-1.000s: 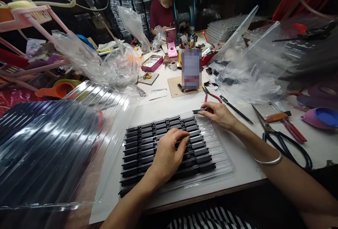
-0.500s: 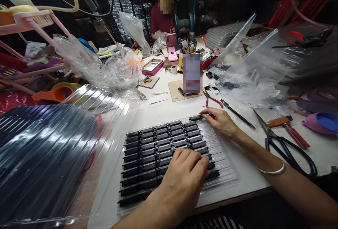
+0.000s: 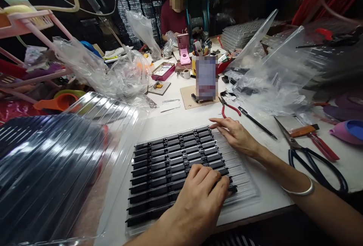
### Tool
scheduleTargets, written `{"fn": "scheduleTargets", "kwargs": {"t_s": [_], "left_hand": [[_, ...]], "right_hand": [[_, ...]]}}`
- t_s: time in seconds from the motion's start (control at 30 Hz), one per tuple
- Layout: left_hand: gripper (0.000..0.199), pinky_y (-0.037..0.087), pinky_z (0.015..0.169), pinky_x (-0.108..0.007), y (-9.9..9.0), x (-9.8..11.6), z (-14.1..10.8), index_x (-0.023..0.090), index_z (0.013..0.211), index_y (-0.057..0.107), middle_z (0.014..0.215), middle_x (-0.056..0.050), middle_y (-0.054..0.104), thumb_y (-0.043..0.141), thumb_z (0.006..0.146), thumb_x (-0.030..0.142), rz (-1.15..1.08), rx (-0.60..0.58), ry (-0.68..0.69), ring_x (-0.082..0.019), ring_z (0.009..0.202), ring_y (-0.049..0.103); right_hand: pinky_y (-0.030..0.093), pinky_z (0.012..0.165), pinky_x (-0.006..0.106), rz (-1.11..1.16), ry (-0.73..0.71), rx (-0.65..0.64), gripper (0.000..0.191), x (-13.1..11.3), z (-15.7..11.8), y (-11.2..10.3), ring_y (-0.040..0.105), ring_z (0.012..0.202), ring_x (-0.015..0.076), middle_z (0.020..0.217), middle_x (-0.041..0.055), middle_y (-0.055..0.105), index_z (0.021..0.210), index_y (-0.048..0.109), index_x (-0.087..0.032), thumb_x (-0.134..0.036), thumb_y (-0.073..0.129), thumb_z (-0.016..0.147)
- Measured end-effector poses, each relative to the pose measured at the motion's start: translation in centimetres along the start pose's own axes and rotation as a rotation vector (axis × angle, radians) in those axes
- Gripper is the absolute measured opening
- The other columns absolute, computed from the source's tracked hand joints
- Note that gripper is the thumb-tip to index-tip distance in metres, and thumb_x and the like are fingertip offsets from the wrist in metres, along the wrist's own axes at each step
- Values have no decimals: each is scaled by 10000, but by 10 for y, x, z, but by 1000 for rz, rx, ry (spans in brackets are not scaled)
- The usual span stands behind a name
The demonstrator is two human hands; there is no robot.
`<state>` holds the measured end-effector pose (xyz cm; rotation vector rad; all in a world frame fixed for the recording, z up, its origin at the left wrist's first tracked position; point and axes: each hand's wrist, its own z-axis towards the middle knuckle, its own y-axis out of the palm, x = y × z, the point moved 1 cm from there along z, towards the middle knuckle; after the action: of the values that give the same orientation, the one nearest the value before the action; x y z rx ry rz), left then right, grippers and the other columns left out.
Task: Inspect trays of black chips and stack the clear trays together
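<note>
A clear ribbed tray [image 3: 244, 174] lies in front of me, its rows filled with black connector strips [image 3: 170, 163] except along the right side. Over the tray's near right part is my left hand [image 3: 198, 197], fingers curled down onto the strips; whatever its fingertips hold is hidden. My right hand [image 3: 236, 136] is at the far right corner of the tray, fingers apart beside the end of the top row, with nothing visible between them.
Clear ribbed trays with dark contents [image 3: 56, 170] fill the left. Red-handled pliers [image 3: 227, 106], a black pen [image 3: 258, 123] and large scissors [image 3: 306, 155] lie to the right. Plastic bags [image 3: 272, 83] flank a phone [image 3: 206, 78]. Across the table sits a person [image 3: 173, 19].
The strip by my right fingertips has moved left into line with the top row. My right hand has followed slightly left and its fingers have loosened. My left hand has shifted slightly right.
</note>
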<state>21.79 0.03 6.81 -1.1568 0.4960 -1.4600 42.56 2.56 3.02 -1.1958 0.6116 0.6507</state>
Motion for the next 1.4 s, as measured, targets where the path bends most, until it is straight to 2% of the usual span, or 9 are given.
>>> {"fn": "scheduleTargets", "kwargs": {"t_s": [0.27,0.4,0.57,0.73,0.83,0.93,1.0,1.2,1.4], "left_hand": [[220,456,732,-371,-31,16,2,61,1025,568,871,-104,657,548,807,43,24,134,49,-185,810,565],[306,455,787,-354,-55,24,-31,64,1062,571,917,-105,648,564,769,-20,44,254,-13,-180,881,569],[307,458,858,-264,-61,7,-113,177,1087,598,997,-46,630,550,818,37,135,425,-435,-140,947,585],[251,450,940,-280,-48,5,-167,240,1058,626,1049,-11,650,564,838,136,132,580,-738,-149,986,608],[259,498,870,-313,-41,12,-172,255,1087,619,1118,-21,643,544,852,177,132,590,-804,-188,1040,598],[299,507,537,-238,-37,15,-171,267,1151,588,1243,-45,588,537,857,250,127,607,-896,-235,1104,567],[353,458,447,-219,-34,13,-170,273,1206,549,1317,-52,535,539,854,301,130,624,-956,-257,1156,530],[427,514,765,-335,-26,0,-178,289,1265,497,1289,-59,552,521,854,403,73,639,-1114,-241,1072,569],[426,399,1001,-387,-27,-10,-176,220,1246,507,1229,-87,593,501,863,407,-199,697,-1160,-227,1152,531]], "right_hand": [[490,768,347,17,55,222,293,8,5,-12,634,876,198,944,80,693,1100,594,-146,-275,425,898],[476,790,353,-64,0,178,265,-17,-16,-31,632,900,210,992,79,687,1047,632,-170,-301,469,884],[476,792,360,-192,-8,67,282,-30,-73,-34,624,904,209,997,61,676,1072,616,-199,-329,434,901],[498,710,314,-87,204,173,300,-8,-112,-8,615,904,201,1003,57,656,1073,615,-212,-370,449,879],[478,670,320,-137,265,266,311,-1,-118,8,601,854,203,984,55,647,1085,612,-213,-370,450,870],[449,631,337,-246,233,292,333,-1,-117,16,571,741,199,867,48,620,1106,606,-199,-354,438,864],[434,617,335,-274,200,286,335,-2,-116,18,557,719,197,805,41,592,1111,603,-189,-338,435,862],[422,628,329,-292,185,290,329,-3,-116,18,536,657,176,762,30,580,1117,596,-172,-314,438,866],[411,665,367,-419,127,255,364,-1,-117,18,575,683,211,737,47,616,1113,602,-145,-330,389,884]]}}
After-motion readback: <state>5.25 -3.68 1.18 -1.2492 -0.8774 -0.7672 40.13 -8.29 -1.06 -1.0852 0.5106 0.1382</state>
